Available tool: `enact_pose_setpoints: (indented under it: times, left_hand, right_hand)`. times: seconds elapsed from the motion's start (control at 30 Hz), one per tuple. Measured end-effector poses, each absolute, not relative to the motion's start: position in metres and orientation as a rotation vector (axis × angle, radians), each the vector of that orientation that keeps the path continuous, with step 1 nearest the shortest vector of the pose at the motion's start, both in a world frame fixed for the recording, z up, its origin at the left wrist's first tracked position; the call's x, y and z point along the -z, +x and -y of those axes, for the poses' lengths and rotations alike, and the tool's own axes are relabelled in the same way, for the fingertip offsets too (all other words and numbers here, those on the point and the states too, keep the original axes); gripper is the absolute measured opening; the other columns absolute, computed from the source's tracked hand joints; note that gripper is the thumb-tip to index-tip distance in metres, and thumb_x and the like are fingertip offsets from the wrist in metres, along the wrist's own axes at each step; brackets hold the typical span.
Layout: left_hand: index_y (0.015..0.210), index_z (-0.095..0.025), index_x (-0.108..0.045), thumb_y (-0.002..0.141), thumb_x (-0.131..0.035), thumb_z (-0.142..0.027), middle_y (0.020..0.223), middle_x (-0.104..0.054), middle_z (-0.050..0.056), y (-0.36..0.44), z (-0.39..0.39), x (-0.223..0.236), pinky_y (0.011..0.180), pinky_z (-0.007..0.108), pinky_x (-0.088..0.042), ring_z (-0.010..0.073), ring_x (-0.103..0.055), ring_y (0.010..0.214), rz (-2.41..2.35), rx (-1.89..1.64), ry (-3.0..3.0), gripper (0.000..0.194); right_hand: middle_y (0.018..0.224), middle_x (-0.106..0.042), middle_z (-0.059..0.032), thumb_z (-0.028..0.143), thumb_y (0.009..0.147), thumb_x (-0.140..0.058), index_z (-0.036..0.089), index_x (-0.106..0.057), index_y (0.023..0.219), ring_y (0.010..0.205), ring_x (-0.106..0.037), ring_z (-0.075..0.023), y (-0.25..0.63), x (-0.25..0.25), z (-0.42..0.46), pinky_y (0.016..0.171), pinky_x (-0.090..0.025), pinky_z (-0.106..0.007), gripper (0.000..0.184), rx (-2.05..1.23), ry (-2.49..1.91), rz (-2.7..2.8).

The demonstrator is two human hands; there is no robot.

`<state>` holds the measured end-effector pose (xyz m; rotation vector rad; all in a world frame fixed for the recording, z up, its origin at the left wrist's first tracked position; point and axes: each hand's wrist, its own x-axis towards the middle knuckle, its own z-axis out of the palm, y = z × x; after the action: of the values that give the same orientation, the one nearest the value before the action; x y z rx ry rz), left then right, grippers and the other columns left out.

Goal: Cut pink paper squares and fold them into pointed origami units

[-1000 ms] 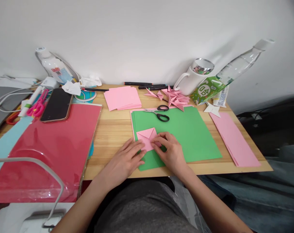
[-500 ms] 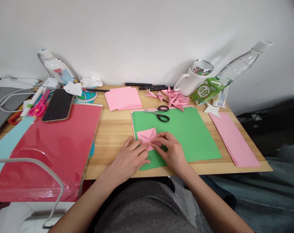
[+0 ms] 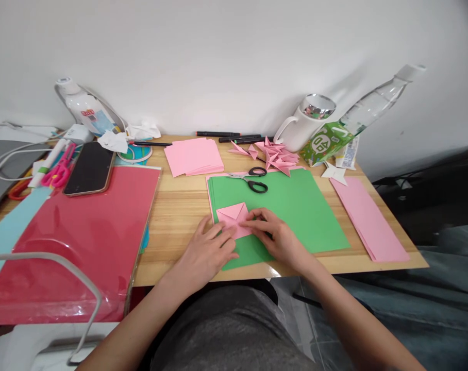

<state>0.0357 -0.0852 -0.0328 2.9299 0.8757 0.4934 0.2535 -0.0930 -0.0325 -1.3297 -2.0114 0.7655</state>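
Note:
A square piece of pink paper (image 3: 237, 216) with creased triangular flaps lies on the left part of a stack of green sheets (image 3: 296, 216). My left hand (image 3: 209, 250) rests flat at its lower left, fingers apart, with the fingertips pressing on the paper. My right hand (image 3: 274, 234) is closed at the paper's right edge, thumb and fingers at the fold; its fingertips partly hide that corner. Beyond the paper, black-handled scissors (image 3: 256, 180) lie on the green stack with their blades pointing left.
Behind are pink squares (image 3: 194, 156), folded pink pieces (image 3: 277, 154), markers (image 3: 218, 134) and a white mug (image 3: 305, 121). Pink strips (image 3: 369, 219) and a leaning bottle (image 3: 377, 100) stand right. Leftward are a red sheet pack (image 3: 83, 247), phone (image 3: 90, 169) and pink scissors (image 3: 60, 167).
My right hand's fingers have shifted slightly along the paper's right side, and its index finger now looks straighter. My left hand stays in place. The view has turned a little.

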Motion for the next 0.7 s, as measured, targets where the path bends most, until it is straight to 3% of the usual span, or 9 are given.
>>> enact_pose_setpoints:
  times: [0.3,0.5,0.7]
  left_hand:
    - [0.118,-0.017,-0.058,0.082,-0.061,-0.046,0.101,-0.066,0.007,0.050,0.090,0.030,0.100,0.058,-0.036,0.0294,-0.055,0.104,-0.958,-0.382,2.938,0.046]
    - [0.123,-0.019,-0.057,0.085,-0.057,-0.047,0.107,-0.063,0.008,0.047,0.090,0.029,0.102,0.059,-0.033,0.0299,-0.051,0.108,-0.943,-0.321,2.947,0.047]
    - [0.123,-0.020,-0.057,0.086,-0.056,-0.047,0.108,-0.062,0.007,0.047,0.089,0.025,0.104,0.059,-0.031,0.0282,-0.050,0.111,-0.947,-0.248,2.934,0.046]
  right_hand:
    - [0.109,-0.061,-0.0066,0.014,0.092,-0.046,0.025,-0.069,0.105,0.100,-0.061,-0.0159,0.267,0.026,0.083,0.089,-0.050,-0.033,0.029,-0.945,-1.215,2.078]
    - [0.105,-0.063,-0.0070,0.011,0.089,-0.051,0.022,-0.070,0.100,0.095,-0.063,-0.0161,0.264,0.028,0.081,0.083,-0.051,-0.031,0.024,-0.928,-1.220,2.053]
    - [0.112,-0.060,-0.0076,0.005,0.088,-0.044,0.024,-0.068,0.107,0.104,-0.060,-0.0164,0.272,0.023,0.077,0.090,-0.049,-0.033,0.035,-0.998,-1.157,2.137]
